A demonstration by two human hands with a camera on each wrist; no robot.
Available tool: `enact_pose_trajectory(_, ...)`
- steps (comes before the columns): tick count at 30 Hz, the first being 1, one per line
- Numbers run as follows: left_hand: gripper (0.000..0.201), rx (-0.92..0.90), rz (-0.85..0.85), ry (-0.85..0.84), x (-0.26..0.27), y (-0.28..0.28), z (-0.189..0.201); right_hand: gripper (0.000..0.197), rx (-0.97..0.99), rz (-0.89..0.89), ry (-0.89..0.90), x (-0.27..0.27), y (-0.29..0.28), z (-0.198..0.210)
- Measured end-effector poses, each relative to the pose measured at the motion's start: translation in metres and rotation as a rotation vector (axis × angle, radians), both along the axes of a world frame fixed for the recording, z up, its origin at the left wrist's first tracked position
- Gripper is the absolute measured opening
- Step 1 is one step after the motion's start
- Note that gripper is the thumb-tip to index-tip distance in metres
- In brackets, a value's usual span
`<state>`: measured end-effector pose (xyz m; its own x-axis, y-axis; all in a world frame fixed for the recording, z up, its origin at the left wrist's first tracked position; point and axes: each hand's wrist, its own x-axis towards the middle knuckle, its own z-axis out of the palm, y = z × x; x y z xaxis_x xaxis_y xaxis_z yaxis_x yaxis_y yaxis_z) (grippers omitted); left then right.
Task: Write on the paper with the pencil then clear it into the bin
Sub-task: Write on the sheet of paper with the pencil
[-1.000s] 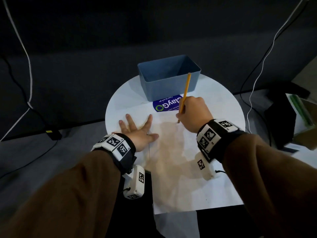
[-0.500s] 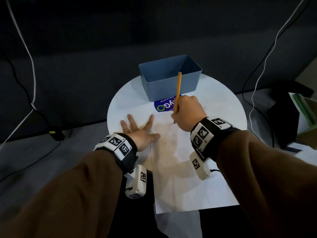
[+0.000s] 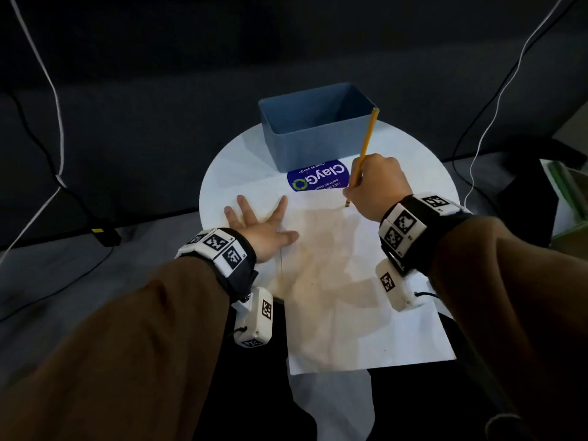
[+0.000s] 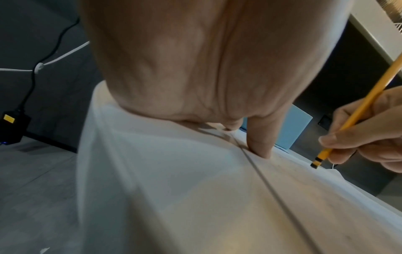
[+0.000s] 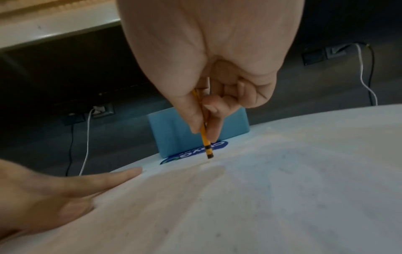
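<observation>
While the left hand (image 3: 261, 229) lies flat with fingers spread on the paper (image 3: 350, 297) on the counter (image 3: 413, 160), the right hand (image 3: 377, 186) grips the pencil (image 3: 364, 151) near the bin (image 3: 318, 135), tip at the paper's far edge

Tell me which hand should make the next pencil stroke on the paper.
The right hand. It already grips the pencil with the tip down near the far edge of the paper. The left hand lies flat, fingers spread, at the paper's left edge, probably steadying it.
</observation>
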<state>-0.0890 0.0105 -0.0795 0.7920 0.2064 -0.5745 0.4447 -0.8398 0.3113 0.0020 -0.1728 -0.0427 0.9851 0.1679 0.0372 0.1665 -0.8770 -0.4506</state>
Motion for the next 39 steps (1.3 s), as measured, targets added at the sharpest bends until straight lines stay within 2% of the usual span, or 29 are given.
enact_pose_trajectory(5,0.076,-0.005,0.003,0.001,0.0,-0.001,0.004,0.018,0.08,0.099,0.013,-0.004,0.012,0.006)
enact_pose_trajectory(10,0.075,0.009,0.002,0.009,-0.002,-0.004,0.006,0.014,0.097,0.181,0.02,-0.012,0.034,-0.005)
enact_pose_trajectory(15,0.076,-0.002,-0.005,0.01,-0.001,-0.001,0.002,0.015,0.068,0.113,0.017,-0.007,0.018,-0.006)
enact_pose_trajectory(18,0.075,-0.001,0.001,0.016,0.001,-0.001,0.002,0.015,0.107,0.179,-0.041,-0.007,0.01,0.002)
enact_pose_trajectory(21,0.075,-0.007,0.006,0.009,0.001,-0.001,0.0,0.013,0.013,0.202,0.001,-0.008,0.004,-0.003)
enact_pose_trajectory(23,0.074,0.002,-0.002,0.01,0.001,0.0,0.0,0.013,-0.009,0.142,0.025,-0.006,-0.008,-0.007)
enact_pose_trajectory(26,0.074,0.022,-0.013,0.014,0.0,0.0,0.001,0.01,0.025,0.076,0.005,-0.006,-0.027,-0.003)
enact_pose_trajectory(32,0.073,0.047,-0.023,0.022,-0.001,-0.003,0.002,0.011,0.116,0.12,0.064,-0.01,-0.049,0.006)
enact_pose_trajectory(39,0.077,0.026,-0.01,-0.08,-0.011,-0.001,0.0,0.014,0.008,0.108,0.03,-0.001,-0.041,0.017)
